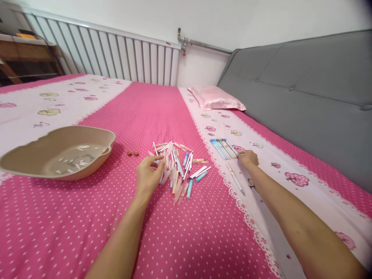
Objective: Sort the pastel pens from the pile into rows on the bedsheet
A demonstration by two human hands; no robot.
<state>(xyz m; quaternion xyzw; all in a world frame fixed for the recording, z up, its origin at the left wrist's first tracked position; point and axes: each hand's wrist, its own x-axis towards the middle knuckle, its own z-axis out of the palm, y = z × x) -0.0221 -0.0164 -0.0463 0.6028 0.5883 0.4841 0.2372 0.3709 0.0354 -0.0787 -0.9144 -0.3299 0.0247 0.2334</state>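
A loose heap of pens [180, 168], pink, white and blue, lies on the pink dotted bedsheet [162, 232]. My left hand [148, 176] rests at the heap's left edge, fingers curled and pinching a pen there. My right hand [248, 157] reaches out to a neat row of pens [223, 148] laid side by side on the pale strip of the sheet; its fingers are closed at the row's near end. A single pen [235, 179] lies alone just in front of that hand.
A beige plastic basin [17, 159] with several small white bits in it stands at the left. Two small brown pieces [132, 154] lie beside it. A pink pillow [216, 99] lies at the head, a grey padded headboard [305, 93] at the right, a radiator [116, 54] behind.
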